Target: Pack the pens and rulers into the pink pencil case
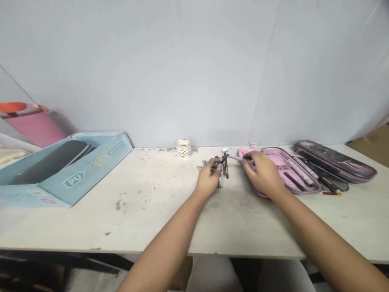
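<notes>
My left hand (209, 177) is closed around a short dark stick, perhaps a pencil or charcoal (225, 158), whose end points up and right. Beneath that hand lie a clear plastic sleeve (221, 184) and dark pencils (226, 170). Just to the right, my right hand (263, 170) pinches a thin pale-lilac stick (235, 157), its tip near the dark stick; its exact kind is unclear. That hand is over the left part of an open pink pencil case (275, 160) and hides some of it. Thick pale markers (299, 172) and a black pen (294, 181) lie in the case.
A white patterned cup (183, 148) stands by the wall, with a small pink-and-white eraser (253, 145) further right. At right lie a dark closed case (334, 160), several black pens (326, 180) and a red pencil (331, 193). A blue box (91, 168) occupies the left.
</notes>
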`<action>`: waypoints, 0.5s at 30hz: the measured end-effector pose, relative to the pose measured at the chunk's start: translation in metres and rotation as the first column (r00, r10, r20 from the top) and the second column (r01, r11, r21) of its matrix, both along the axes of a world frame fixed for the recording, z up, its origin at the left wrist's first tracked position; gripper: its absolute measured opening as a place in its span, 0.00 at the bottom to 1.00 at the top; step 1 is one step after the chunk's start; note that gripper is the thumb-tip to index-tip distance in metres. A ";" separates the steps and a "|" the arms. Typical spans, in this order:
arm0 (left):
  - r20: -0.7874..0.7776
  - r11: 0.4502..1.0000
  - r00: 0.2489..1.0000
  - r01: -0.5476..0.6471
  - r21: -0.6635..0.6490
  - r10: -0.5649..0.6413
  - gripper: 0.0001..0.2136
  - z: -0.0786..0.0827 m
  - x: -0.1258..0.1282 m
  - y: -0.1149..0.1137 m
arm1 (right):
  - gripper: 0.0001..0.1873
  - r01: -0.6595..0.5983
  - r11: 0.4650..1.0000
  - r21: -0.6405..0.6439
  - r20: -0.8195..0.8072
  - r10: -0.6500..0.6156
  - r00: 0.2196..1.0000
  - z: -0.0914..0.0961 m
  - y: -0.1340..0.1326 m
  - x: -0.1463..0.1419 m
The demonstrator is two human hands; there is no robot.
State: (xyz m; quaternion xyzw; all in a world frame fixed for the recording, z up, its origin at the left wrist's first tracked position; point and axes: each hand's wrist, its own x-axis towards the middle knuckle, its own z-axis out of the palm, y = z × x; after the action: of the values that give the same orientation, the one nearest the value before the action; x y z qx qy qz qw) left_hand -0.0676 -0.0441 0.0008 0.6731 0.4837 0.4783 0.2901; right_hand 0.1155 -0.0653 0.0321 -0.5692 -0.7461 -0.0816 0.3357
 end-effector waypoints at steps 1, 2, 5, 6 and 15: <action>-0.040 1.000 0.999 -0.011 0.011 0.011 0.10 0.001 0.000 -0.001 | 0.13 -0.012 0.998 0.057 -0.109 0.018 0.994 0.001 0.002 0.007; -0.073 1.000 0.997 -0.016 0.024 0.018 0.10 0.002 -0.001 -0.002 | 0.14 -0.014 0.995 0.101 -0.212 0.035 0.977 0.000 0.003 0.013; -0.129 0.999 0.992 0.006 0.054 0.001 0.11 0.003 0.000 -0.005 | 0.15 -0.021 0.991 0.132 -0.407 0.074 0.910 -0.009 0.006 0.026; -0.140 0.998 0.990 0.022 0.059 -0.013 0.11 0.004 0.001 -0.006 | 0.14 -0.043 0.992 0.120 -0.424 0.091 0.901 -0.012 0.007 0.027; -0.196 0.993 0.974 0.118 0.021 -0.112 0.11 0.004 0.008 -0.015 | 0.11 -0.299 0.953 -0.054 -0.338 0.264 0.903 -0.019 0.002 0.008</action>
State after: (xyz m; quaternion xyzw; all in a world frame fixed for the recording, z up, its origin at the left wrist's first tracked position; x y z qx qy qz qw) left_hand -0.0595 -0.0595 0.0052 0.7481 0.4621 0.4006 0.2575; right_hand 0.1238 -0.0634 0.0131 -0.4777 -0.7576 0.1025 0.4329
